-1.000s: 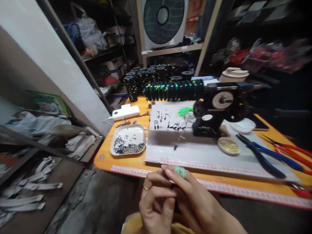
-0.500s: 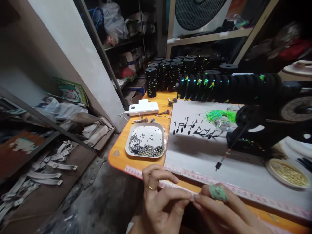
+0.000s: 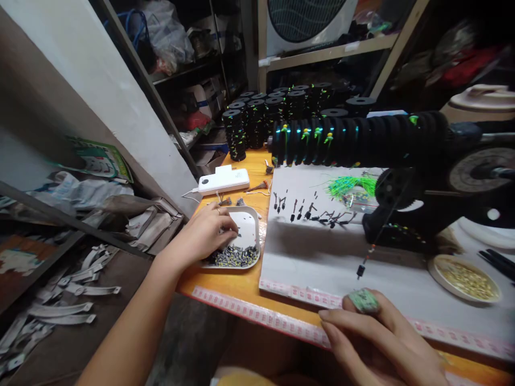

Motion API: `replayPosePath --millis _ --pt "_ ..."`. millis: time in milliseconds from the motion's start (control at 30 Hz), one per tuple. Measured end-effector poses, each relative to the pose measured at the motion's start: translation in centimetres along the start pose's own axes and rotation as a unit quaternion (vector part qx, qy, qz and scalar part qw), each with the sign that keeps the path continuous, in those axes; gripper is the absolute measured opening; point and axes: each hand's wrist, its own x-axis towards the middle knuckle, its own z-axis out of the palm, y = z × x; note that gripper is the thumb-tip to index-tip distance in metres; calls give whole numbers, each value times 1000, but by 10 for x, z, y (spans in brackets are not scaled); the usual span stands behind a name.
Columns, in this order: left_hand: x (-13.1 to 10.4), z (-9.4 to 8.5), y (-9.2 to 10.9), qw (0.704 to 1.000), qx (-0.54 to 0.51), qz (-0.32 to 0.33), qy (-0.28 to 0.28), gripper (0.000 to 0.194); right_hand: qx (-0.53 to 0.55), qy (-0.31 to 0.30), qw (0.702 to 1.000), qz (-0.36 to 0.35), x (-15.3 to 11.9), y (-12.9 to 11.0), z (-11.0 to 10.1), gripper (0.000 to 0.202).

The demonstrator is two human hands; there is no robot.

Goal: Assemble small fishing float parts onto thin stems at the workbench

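My left hand point(image 3: 207, 230) reaches over the white square tray point(image 3: 258, 230), its fingers bent down among the small dark and yellowish pieces point(image 3: 237, 257); whether they pinch one is hidden. Near the table's front edge, my right hand point(image 3: 370, 327) has thumb and forefinger pressed together, with a green wrap point(image 3: 363, 301) round one finger. Anything between those fingertips is too small to make out. A small black piece point(image 3: 361, 271) hangs on a thread above the white board, beyond my right hand.
A black machine point(image 3: 426, 203) carries a long ribbed roll point(image 3: 362, 140). Black spools point(image 3: 234, 134) stand behind. On the board lie green strands point(image 3: 350, 187) and small black parts point(image 3: 300, 212). A dish of golden pieces point(image 3: 466, 279) is at right, a white power bank point(image 3: 223, 181) behind the tray.
My left hand has left my right hand's fingertips and moved left and away to the tray. My right hand stays near the front edge. The view has shifted slightly.
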Motion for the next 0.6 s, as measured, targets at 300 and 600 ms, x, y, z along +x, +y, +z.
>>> replayPosePath --millis 300,600 --pt "-11 23 77 985 -157 -16 66 14 30 -9 999 18 2 1 -8 16" --pt "-35 101 156 645 -758 -88 50 6 247 -110 949 163 10 -10 -23 16"
